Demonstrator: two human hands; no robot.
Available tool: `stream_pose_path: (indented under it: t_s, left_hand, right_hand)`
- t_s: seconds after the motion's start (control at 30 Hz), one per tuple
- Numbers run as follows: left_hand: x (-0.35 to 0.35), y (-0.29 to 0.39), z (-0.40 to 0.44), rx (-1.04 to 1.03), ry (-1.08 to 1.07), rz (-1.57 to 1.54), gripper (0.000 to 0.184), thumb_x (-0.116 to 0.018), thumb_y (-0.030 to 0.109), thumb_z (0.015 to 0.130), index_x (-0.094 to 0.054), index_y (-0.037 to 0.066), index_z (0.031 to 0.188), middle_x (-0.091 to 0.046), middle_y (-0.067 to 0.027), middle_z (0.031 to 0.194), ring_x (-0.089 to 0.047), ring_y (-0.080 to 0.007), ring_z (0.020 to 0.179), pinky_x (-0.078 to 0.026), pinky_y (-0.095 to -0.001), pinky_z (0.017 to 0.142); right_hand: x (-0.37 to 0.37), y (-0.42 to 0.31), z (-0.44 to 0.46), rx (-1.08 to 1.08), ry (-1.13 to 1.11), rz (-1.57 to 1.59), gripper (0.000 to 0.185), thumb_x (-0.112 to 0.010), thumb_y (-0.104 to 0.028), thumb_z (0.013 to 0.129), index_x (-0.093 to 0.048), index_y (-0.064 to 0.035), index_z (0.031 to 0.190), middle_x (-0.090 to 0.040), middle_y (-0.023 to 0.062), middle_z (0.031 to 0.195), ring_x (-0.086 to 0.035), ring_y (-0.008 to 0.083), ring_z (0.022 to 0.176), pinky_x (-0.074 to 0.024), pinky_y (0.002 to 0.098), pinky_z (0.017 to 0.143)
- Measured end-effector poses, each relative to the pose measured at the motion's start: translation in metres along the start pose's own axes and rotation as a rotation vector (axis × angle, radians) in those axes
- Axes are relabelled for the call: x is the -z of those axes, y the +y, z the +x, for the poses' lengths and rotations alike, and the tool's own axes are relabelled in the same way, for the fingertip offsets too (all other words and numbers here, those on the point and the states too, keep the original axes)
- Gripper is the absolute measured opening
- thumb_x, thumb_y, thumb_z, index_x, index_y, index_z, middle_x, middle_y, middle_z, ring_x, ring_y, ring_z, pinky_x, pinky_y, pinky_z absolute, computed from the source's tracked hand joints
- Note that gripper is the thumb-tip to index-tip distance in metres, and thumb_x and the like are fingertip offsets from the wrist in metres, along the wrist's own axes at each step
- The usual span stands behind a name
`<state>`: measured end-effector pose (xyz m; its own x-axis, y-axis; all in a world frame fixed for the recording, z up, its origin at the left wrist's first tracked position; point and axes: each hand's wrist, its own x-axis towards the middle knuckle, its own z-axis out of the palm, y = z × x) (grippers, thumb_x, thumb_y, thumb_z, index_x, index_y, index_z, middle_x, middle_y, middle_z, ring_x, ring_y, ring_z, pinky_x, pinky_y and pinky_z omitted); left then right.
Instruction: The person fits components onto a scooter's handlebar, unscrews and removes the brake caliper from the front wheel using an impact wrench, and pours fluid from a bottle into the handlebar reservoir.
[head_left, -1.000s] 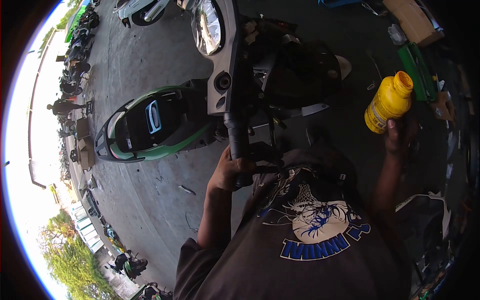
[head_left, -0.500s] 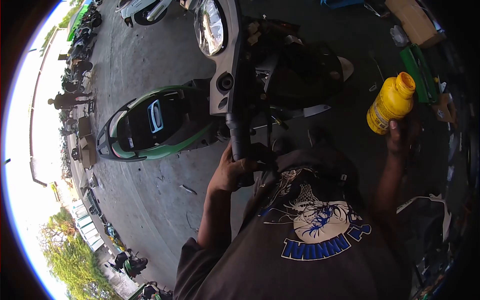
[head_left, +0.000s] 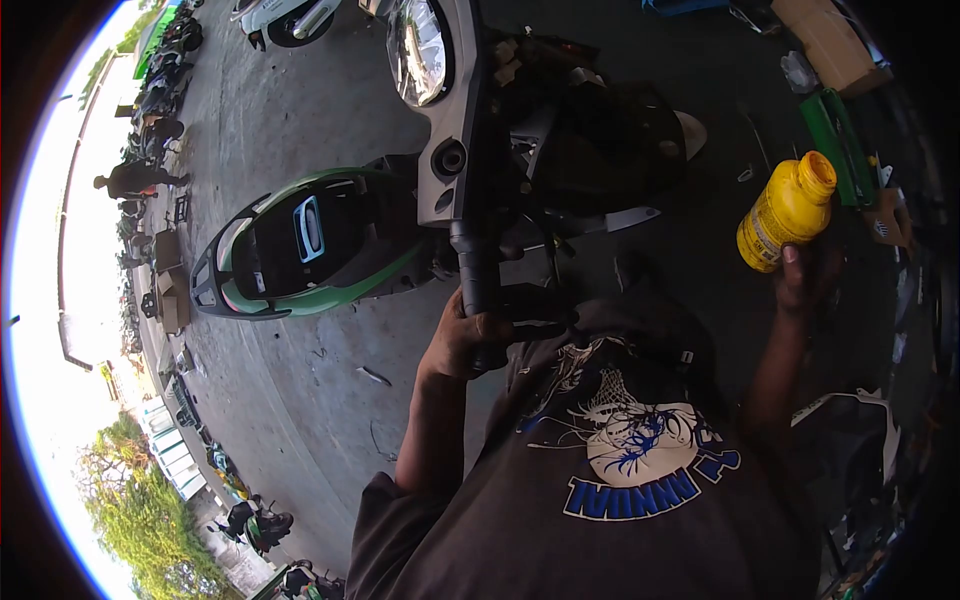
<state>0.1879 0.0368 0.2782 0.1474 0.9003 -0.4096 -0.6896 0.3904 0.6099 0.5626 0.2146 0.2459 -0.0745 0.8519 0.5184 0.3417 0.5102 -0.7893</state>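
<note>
My left hand [head_left: 455, 345] is wrapped around the black rubber handlebar grip [head_left: 479, 270] of a scooter, with some fingers reaching to the right in shadow. The grip sticks out from a grey handlebar cover [head_left: 443, 165] with a headlight [head_left: 418, 55]. On the right, my right hand [head_left: 800, 280] holds a yellow plastic bottle [head_left: 780, 215] near its base. The bottle is tilted, its orange-rimmed mouth uncapped and pointing up and right. Its printed label is too small to read.
The scooter's green-edged rear body [head_left: 350, 295] lies left of the handlebar, with a blue-framed item [head_left: 310, 228] on it. A green case [head_left: 838, 145] and a cardboard box [head_left: 828, 45] stand at right. A person [head_left: 135, 180] is far left, near parked motorbikes.
The yellow bottle and my right hand have shifted slightly down and right. My left hand stays on the grip. The distant person has moved a little.
</note>
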Motion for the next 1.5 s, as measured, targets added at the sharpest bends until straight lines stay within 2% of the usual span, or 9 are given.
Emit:
stream_pose_path:
  t_s: [0.27, 0.53, 0.67, 0.77, 0.87, 1.23, 1.3, 1.43, 1.5]
  left_hand:
    - [-0.008, 0.004, 0.001, -0.016, 0.014, 0.031, 0.077, -0.077, 0.013, 0.072, -0.034, 0.004, 0.136, -0.061, -0.0259, 0.111, -0.064, -0.0381, 0.105, -0.053, -0.0531, 0.092]
    - [0.019, -0.003, -0.003, -0.059, 0.086, 0.151, 0.075, -0.073, 0.012, 0.073, -0.036, -0.008, 0.136, -0.061, -0.0248, 0.096, -0.067, -0.0372, 0.078, -0.059, -0.05, 0.063]
    - [0.003, 0.001, -0.005, -0.009, 0.082, 0.154, 0.078, -0.077, 0.013, 0.071, -0.035, 0.001, 0.136, -0.063, -0.0212, 0.107, -0.066, -0.0321, 0.093, -0.056, -0.0467, 0.082]
    - [0.002, -0.002, -0.001, -0.156, 0.108, 0.099, 0.084, -0.078, 0.015, 0.071, -0.032, 0.0, 0.14, -0.062, -0.0254, 0.116, -0.064, -0.0388, 0.107, -0.052, -0.0535, 0.094]
    - [0.009, 0.002, -0.005, -0.028, 0.08, 0.153, 0.09, -0.079, 0.016, 0.072, -0.027, -0.001, 0.144, -0.058, -0.0299, 0.125, -0.058, -0.0446, 0.117, -0.045, -0.0588, 0.102]
    - [0.002, -0.007, -0.006, -0.034, -0.035, 0.026, 0.089, -0.076, 0.016, 0.076, -0.021, 0.004, 0.145, -0.054, -0.0355, 0.126, -0.057, -0.049, 0.116, -0.046, -0.0595, 0.099]
    - [0.002, -0.005, -0.005, -0.048, -0.052, 0.059, 0.086, -0.076, 0.017, 0.078, -0.022, 0.008, 0.145, -0.054, -0.0376, 0.125, -0.057, -0.0505, 0.115, -0.046, -0.0597, 0.099]
    - [-0.002, -0.001, -0.005, -0.005, -0.009, 0.045, 0.086, -0.076, 0.015, 0.074, -0.025, 0.005, 0.143, -0.058, -0.0307, 0.123, -0.06, -0.0434, 0.112, -0.049, -0.0558, 0.097]
    - [0.0, -0.003, -0.004, 0.002, 0.007, 0.051, 0.084, -0.076, 0.015, 0.073, -0.028, 0.004, 0.141, -0.059, -0.0285, 0.12, -0.063, -0.0412, 0.109, -0.05, -0.0546, 0.095]
  right_hand:
    - [0.01, 0.018, -0.011, 0.049, -0.011, -0.11, 0.066, -0.063, -0.033, 0.079, -0.053, 0.0099, 0.127, -0.061, 0.0207, 0.118, -0.06, 0.0287, 0.107, -0.0459, 0.0401, 0.094]
    - [0.014, 0.03, -0.013, 0.036, -0.048, -0.029, 0.07, -0.064, -0.033, 0.079, -0.048, 0.0088, 0.133, -0.057, 0.0205, 0.122, -0.056, 0.0288, 0.114, -0.0437, 0.0411, 0.098]
    - [0.013, 0.025, -0.013, 0.005, -0.039, -0.007, 0.072, -0.064, -0.034, 0.079, -0.046, 0.0085, 0.134, -0.056, 0.0205, 0.124, -0.055, 0.0291, 0.115, -0.0431, 0.0417, 0.098]
    - [0.011, 0.019, -0.014, -0.033, -0.055, -0.125, 0.074, -0.063, -0.036, 0.079, -0.045, 0.008, 0.135, -0.055, 0.0201, 0.125, -0.054, 0.0292, 0.116, -0.042, 0.0424, 0.099]
    - [0.007, 0.021, -0.01, -0.033, -0.082, -0.093, 0.074, -0.062, -0.04, 0.08, -0.045, 0.0075, 0.134, -0.055, 0.0192, 0.125, -0.054, 0.0294, 0.116, -0.041, 0.0427, 0.099]
    - [0.005, 0.029, -0.013, 0.008, -0.052, -0.07, 0.078, -0.062, -0.049, 0.081, -0.048, 0.0057, 0.134, -0.058, 0.0202, 0.126, -0.058, 0.0339, 0.115, -0.0432, 0.0423, 0.099]
    - [0.002, 0.025, -0.01, 0.04, -0.019, -0.046, 0.068, -0.062, -0.038, 0.082, -0.048, 0.0084, 0.13, -0.056, 0.0171, 0.122, -0.055, 0.0272, 0.113, -0.0407, 0.04, 0.099]
    - [0.004, 0.025, -0.009, 0.035, -0.028, -0.07, 0.067, -0.063, -0.037, 0.082, -0.048, 0.0085, 0.129, -0.056, 0.0172, 0.121, -0.055, 0.0276, 0.112, -0.0407, 0.04, 0.099]
    - [0.006, 0.029, -0.011, 0.0, -0.037, -0.139, 0.08, -0.059, -0.053, 0.081, -0.048, 0.0061, 0.135, -0.06, 0.021, 0.123, -0.059, 0.0336, 0.113, -0.0447, 0.0426, 0.096]
